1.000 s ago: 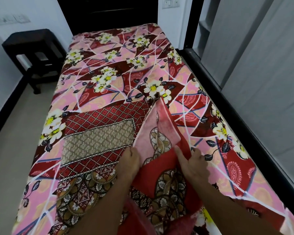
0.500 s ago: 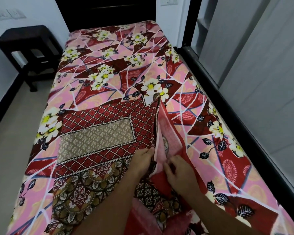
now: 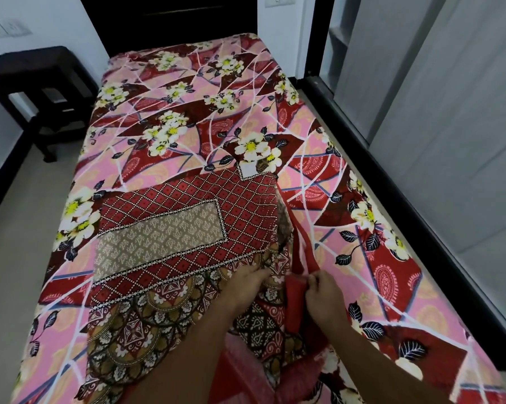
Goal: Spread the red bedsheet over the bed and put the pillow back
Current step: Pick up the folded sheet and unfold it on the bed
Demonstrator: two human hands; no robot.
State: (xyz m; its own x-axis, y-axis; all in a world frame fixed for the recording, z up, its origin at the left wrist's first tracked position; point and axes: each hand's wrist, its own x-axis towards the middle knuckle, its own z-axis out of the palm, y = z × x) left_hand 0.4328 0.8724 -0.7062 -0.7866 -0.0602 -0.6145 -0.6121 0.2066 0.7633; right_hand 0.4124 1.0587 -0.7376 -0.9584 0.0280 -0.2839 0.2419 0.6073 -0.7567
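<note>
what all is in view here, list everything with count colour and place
red bedsheet: 1, red with a beige panel, partly folded on the bed's near half
floral sheet: 1, pink and maroon, covering the mattress
bed frame: 1, black, around the mattress
side table: 1, dark, left of the bed
switch plates: 2, white, on the walls
tall panels: several, grey, right of the bed
left hand: 1, on the red bedsheet, grip unclear
right hand: 1, pinching a red fold of it
</note>
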